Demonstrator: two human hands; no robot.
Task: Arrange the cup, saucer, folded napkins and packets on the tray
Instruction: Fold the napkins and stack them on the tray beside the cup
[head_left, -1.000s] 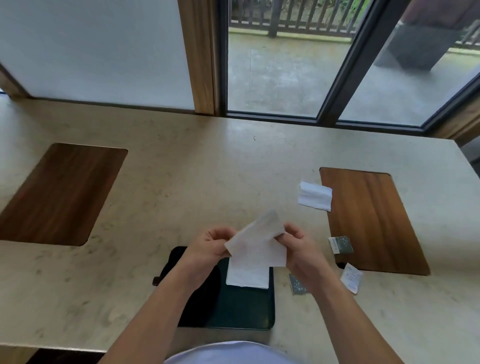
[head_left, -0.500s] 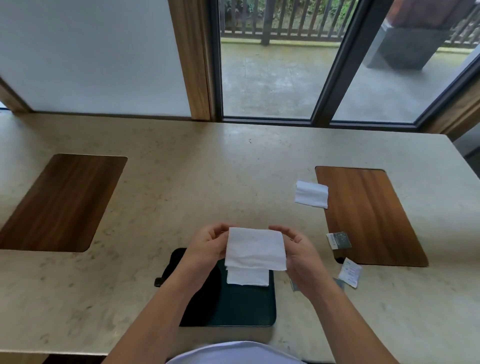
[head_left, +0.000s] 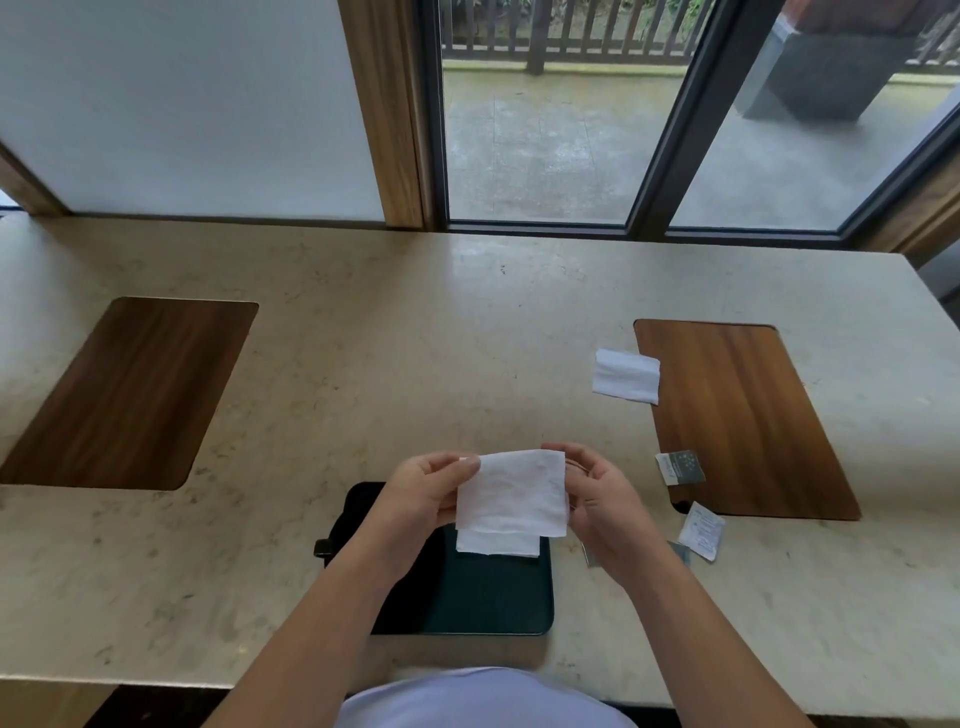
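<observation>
A white napkin (head_left: 511, 496), folded over once, hangs between my hands above the dark green tray (head_left: 493, 597). My left hand (head_left: 423, 493) pinches its left edge and my right hand (head_left: 597, 499) pinches its right edge. A second folded napkin (head_left: 626, 375) lies on the table further right. Three packets lie to the right: a dark one (head_left: 680, 466), a white one (head_left: 702, 530), and a third (head_left: 678, 550) mostly hidden behind my right wrist. No cup or saucer is in view.
The stone table (head_left: 467, 338) has a wooden inlay at the left (head_left: 124, 395) and one at the right (head_left: 737, 415). A small black tab (head_left: 323, 548) sticks out from the tray's left side. Glass doors stand behind the table.
The napkin went from hanging tilted and loose to being folded over and held flat and square between both hands. The view has tipped slightly.
</observation>
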